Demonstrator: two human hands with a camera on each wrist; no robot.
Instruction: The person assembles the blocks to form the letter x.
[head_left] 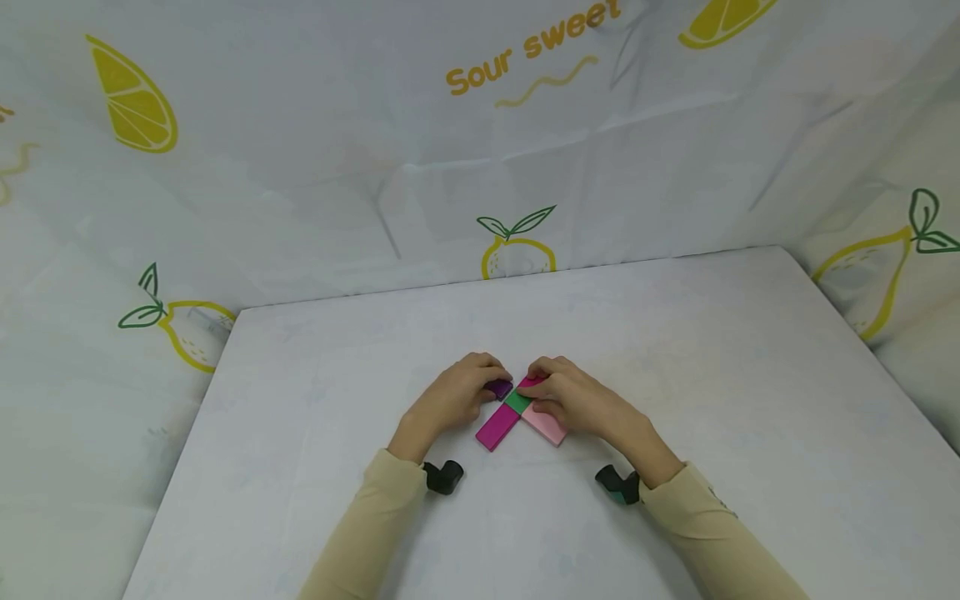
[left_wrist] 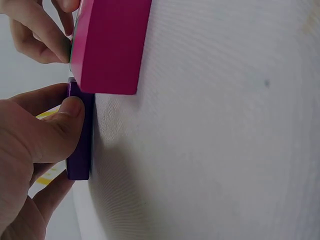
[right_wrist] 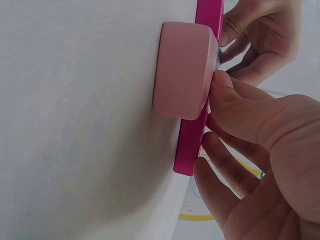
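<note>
My left hand (head_left: 457, 390) pinches a small dark purple block (head_left: 501, 389) between thumb and fingers. In the left wrist view this purple block (left_wrist: 82, 145) lies flat on the table beside the near magenta block (left_wrist: 114, 47). Between the blocks sits a green piece (head_left: 517, 402), partly covered by my right hand (head_left: 581, 396). That hand grips the far magenta block (head_left: 527, 384), its thumb by the green piece and its fingers along the block's side. A light pink block (head_left: 545, 427) lies under the right hand, and the near magenta block (head_left: 498, 427) extends toward me.
The white tabletop (head_left: 337, 367) spreads around the blocks. A white curtain (head_left: 315, 183) with lemon prints hangs behind its far edge. Black wrist devices, left (head_left: 446, 477) and right (head_left: 618, 484), stick out inward from both sleeves.
</note>
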